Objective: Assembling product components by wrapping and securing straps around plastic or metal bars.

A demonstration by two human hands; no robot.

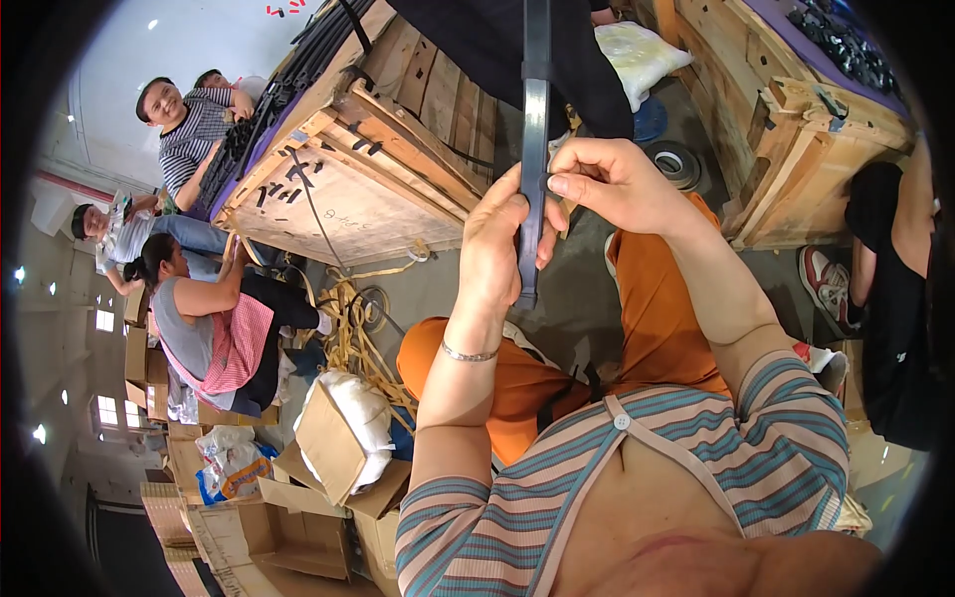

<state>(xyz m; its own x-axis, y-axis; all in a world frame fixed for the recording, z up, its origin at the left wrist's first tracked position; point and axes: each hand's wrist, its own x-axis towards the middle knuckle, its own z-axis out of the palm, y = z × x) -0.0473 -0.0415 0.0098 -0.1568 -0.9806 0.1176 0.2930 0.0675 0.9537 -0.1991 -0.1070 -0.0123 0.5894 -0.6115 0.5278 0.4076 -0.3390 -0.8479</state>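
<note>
A long, flat black bar (pixel 535 119) with a glossy face runs upright in front of me, its top beyond the picture's upper edge. Around its lower part my left hand (pixel 494 237) is closed, fingers wrapped behind it and thumb along its side. The bar's lower end (pixel 527 297) sticks out below that hand. From the other side, my right hand (pixel 612 184) pinches the bar's right edge between thumb and forefinger, at a dark band crossing it. What the other fingers touch behind the bar is hidden.
Wooden crates (pixel 348 224) stand ahead left and right (pixel 811 159), with black parts on top. Yellow strapping (pixel 348 318) lies tangled on the floor. Open cardboard boxes (pixel 298 537) sit lower left. Several people work at the left; another person's leg (pixel 846 269) shows right.
</note>
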